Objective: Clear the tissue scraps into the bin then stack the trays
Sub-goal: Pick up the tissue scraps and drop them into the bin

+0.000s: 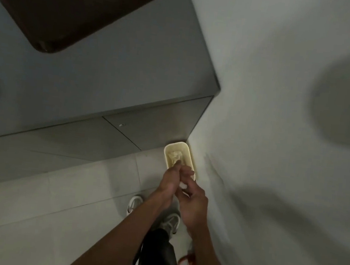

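We're on step one: dumping scraps. Both hands hang over the cream rectangular plastic bin point(190, 155), which stands on the tiled floor point(54, 201) in the corner between the grey table point(89, 80) and the white wall point(259, 98). Crumpled tissue point(173, 156) already lies inside it.

The right hand point(193, 201) has a narrow grip, fingers curled round a small white tissue scrap point(182, 185) above the bin's near end. The left hand point(169, 183) touches the right, fingers bunched and pointing down into the bin. We can't tell whether it pinches anything or is just picking the scrap off.

Next move, as we judge it: release the scrap straight down. The bin mouth is narrow and the scrap is light, so keep low and centred or it drifts onto the floor.

One dark brown rounded plastic tray point(75, 7) sits on the table, well apart from the hands. Stacking not yet started, and we see no other tray in view.
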A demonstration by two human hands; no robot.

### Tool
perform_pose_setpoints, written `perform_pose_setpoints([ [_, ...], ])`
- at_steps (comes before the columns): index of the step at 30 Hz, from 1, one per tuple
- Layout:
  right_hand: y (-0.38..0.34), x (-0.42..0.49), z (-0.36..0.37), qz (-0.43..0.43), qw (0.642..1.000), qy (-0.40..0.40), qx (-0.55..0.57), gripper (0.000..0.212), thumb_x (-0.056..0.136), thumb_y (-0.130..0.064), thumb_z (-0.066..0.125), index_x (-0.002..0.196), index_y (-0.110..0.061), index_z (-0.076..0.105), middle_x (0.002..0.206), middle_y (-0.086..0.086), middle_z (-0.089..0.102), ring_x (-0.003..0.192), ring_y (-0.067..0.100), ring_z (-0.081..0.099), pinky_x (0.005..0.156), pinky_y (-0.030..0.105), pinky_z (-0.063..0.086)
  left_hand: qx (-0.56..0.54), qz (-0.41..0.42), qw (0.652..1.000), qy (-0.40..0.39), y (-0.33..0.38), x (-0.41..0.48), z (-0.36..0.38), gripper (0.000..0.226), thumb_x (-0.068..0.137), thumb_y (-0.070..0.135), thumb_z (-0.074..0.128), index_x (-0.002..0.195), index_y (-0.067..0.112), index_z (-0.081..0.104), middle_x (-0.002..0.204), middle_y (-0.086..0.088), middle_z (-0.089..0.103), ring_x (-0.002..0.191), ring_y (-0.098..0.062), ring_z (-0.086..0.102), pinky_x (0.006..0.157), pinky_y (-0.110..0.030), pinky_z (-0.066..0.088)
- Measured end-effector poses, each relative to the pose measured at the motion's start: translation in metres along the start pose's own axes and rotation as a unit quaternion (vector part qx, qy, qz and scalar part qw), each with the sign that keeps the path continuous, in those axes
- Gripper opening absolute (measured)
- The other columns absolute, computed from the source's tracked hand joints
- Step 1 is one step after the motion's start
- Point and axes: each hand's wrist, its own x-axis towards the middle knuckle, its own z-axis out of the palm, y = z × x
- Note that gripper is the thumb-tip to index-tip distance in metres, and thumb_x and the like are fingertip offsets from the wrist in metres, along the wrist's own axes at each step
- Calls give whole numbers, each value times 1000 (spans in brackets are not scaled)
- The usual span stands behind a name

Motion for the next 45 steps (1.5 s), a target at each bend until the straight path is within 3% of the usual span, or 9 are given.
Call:
perform_pose_setpoints([
  [9, 86, 91, 36, 20, 999, 19, -31, 29, 93, -8, 77, 119, -23, 76, 108, -15, 74, 91, -5, 67, 72, -2, 46, 155, 40, 987, 23, -41, 111, -13, 34, 105, 30, 46, 107, 12, 75, 110, -10, 75, 97, -24, 70, 82, -30, 54],
  [13, 149, 144, 55, 39, 995, 33, -88, 22, 95, -23, 79, 116, -20, 74, 108, -8, 74, 99, 12, 69, 69, -4, 41, 354, 115, 926, 62, -63, 171, -45, 22, 103, 31, 53, 113, 16, 66, 113, -6, 72, 102, -25, 69, 81, -30, 55],
  [20, 273, 250, 92, 35, 984, 1, -176, 34, 99, -40, 68, 121, -15, 70, 119, 4, 74, 108, 24, 70, 89, 19, 41, 435, 80, 890, 114, -97, 301, -66, 46, 103, 34, 55, 134, 6, 37, 136, -21, 53, 123, -42, 57, 99, -49, 51],
  [24, 316, 300, 120, 3, 978, -13, -207, 43, 94, -43, 55, 120, -11, 70, 114, 9, 75, 104, 29, 69, 89, 29, 45, 438, 110, 884, 121, -122, 343, -69, 46, 96, 26, 58, 130, 21, 28, 122, -17, 60, 105, -41, 66, 91, -53, 58],
  [28, 322, 337, 146, -32, 968, 0, -250, 33, 106, -34, 49, 133, -20, 60, 129, 8, 67, 117, 31, 65, 101, 45, 53, 401, 155, 890, 151, -145, 359, -75, 46, 94, 35, 63, 120, 29, 25, 104, -2, 59, 88, -33, 69, 78, -48, 63],
  [32, 322, 352, 160, -44, 923, -30, -380, 65, 104, -47, 58, 159, -23, 35, 159, 9, 46, 142, 33, 51, 117, 51, 44, 405, 146, 893, 134, -161, 372, -87, 28, 99, 31, 60, 111, 27, 35, 99, -7, 66, 82, -26, 70, 76, -46, 65],
  [36, 304, 325, 146, -53, 945, -1, -322, 69, 99, -65, 22, 152, -27, 46, 147, 5, 58, 133, 32, 57, 115, 54, 45, 414, 137, 892, 123, -156, 348, -92, 30, 101, 19, 55, 128, 20, 42, 106, -9, 69, 87, -26, 70, 80, -44, 63],
  [40, 261, 271, 119, -44, 946, -2, -321, 53, 98, -36, 51, 148, -16, 52, 143, 14, 61, 128, 37, 59, 112, 49, 48, 453, 137, 872, 125, -136, 291, -98, 35, 101, 19, 49, 135, 24, 41, 112, -12, 69, 92, -25, 66, 83, -44, 61],
  [45, 176, 183, 83, -66, 949, 13, -308, 47, 102, -24, 57, 148, -15, 52, 139, 16, 63, 119, 38, 64, 102, 51, 57, 468, 174, 858, 121, -93, 185, -102, 37, 101, 24, 46, 138, 26, 42, 116, -7, 70, 94, -24, 65, 87, -46, 61],
])
